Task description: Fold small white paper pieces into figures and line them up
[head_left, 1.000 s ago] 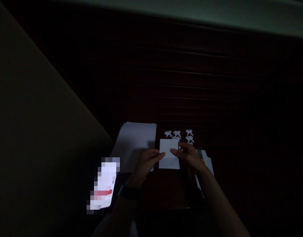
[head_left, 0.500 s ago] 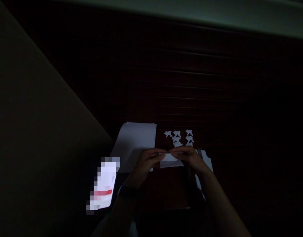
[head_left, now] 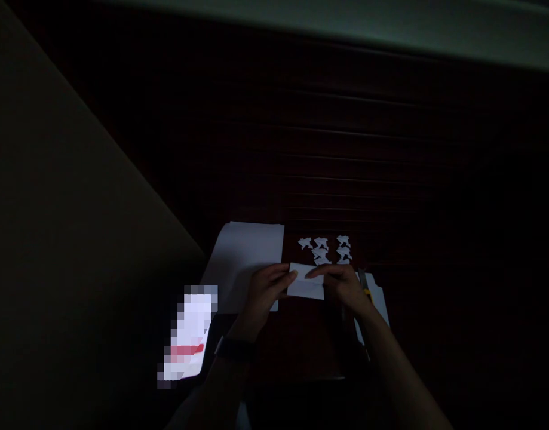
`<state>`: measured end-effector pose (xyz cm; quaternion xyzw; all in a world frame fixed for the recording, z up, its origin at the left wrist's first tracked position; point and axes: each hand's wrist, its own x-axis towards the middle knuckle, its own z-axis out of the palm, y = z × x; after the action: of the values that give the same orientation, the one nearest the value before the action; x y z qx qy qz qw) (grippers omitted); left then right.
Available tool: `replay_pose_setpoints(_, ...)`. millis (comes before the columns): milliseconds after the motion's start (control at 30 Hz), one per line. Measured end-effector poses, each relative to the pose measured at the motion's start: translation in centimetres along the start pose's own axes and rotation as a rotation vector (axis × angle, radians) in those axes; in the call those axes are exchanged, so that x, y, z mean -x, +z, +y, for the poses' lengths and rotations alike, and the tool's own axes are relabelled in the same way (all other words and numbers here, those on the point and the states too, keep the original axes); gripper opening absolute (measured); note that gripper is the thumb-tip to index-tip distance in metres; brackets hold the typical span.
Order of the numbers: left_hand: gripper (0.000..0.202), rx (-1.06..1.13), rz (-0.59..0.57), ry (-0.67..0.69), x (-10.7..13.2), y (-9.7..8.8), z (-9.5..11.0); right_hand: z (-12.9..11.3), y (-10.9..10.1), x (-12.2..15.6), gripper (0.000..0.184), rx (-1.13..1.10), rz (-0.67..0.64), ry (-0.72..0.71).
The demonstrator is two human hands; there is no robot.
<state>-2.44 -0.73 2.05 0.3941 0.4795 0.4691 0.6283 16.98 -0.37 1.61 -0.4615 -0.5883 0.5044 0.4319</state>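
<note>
A small white sheet of paper [head_left: 306,289] with a crosswise crease is held up between my two hands. My left hand [head_left: 264,291] pinches its left edge, thumb on top and fingers behind. At the right edge, my right hand [head_left: 346,288] grips the paper with its index finger laid across the upper face. The right thumb is hard to make out in the dim light. Just beyond the hands lie several small folded paper figures [head_left: 320,255] in loose columns.
A stack of large white paper [head_left: 247,251] lies on the left of the dark table [head_left: 296,352]. A glowing phone screen, partly blurred out, [head_left: 191,328] is at the lower left. On the right, a cutter with a yellow part [head_left: 367,289] rests on white paper pieces [head_left: 379,301].
The paper has turned to show a flatter, more open face with its crease. My right index finger has come over its front, and the cutter's yellow part now shows.
</note>
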Motion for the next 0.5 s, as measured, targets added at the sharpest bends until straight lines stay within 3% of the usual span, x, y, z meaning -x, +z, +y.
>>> replay_pose_setpoints(200, 0.033, -0.143, 0.039, 0.059, -0.6, -0.2, -0.8, -1.2, 0.0, 0.3, 0.034, -0.042, -0.033, -0.109)
replay_pose_setpoints(300, 0.031, -0.156, 0.003, 0.07, -0.7, -0.1, -0.9, -1.0, 0.5, 0.1, 0.039, 0.05, 0.017, -0.049)
replay_pose_setpoints(400, 0.034, -0.141, 0.031, 0.086, -0.7, 0.2, -0.8, -0.2, 1.1, -0.2, 0.028, 0.166, 0.083, 0.054)
replay_pose_setpoints(500, 0.04, -0.092, 0.051, 0.081, -0.6, 0.6, -0.7, 0.5, 1.7, -0.4, 0.028, 0.142, 0.223, 0.076)
